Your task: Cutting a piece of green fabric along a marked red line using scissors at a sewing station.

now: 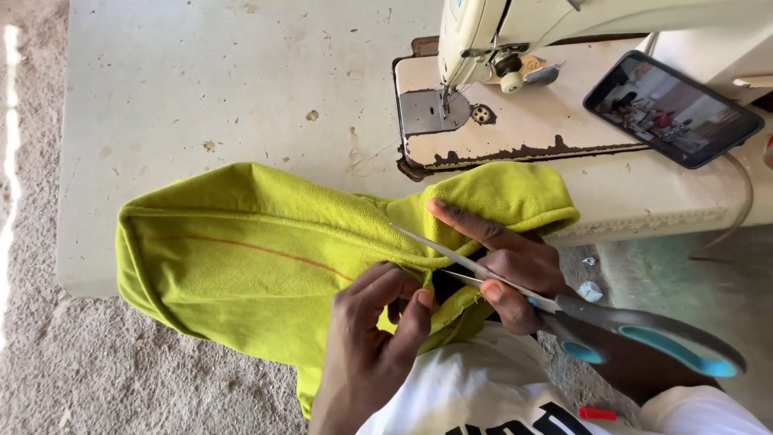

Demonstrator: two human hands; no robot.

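Note:
A lime-green fabric piece [241, 258] with an orange chalk line lies folded over the table's front edge. My left hand [378, 330] pinches the fabric's edge near a dark patch [448, 283]. My right hand [507, 266] holds scissors [612, 326] with grey and blue handles; their blades are apart and point left along the fabric, and my index finger rests on the cloth above them.
A worn cream sewing machine [515, 48] stands on the pale table [201, 97] at the upper right. A phone [672, 109] with a lit screen leans beside it. Rough concrete floor [48, 362] lies to the left and below.

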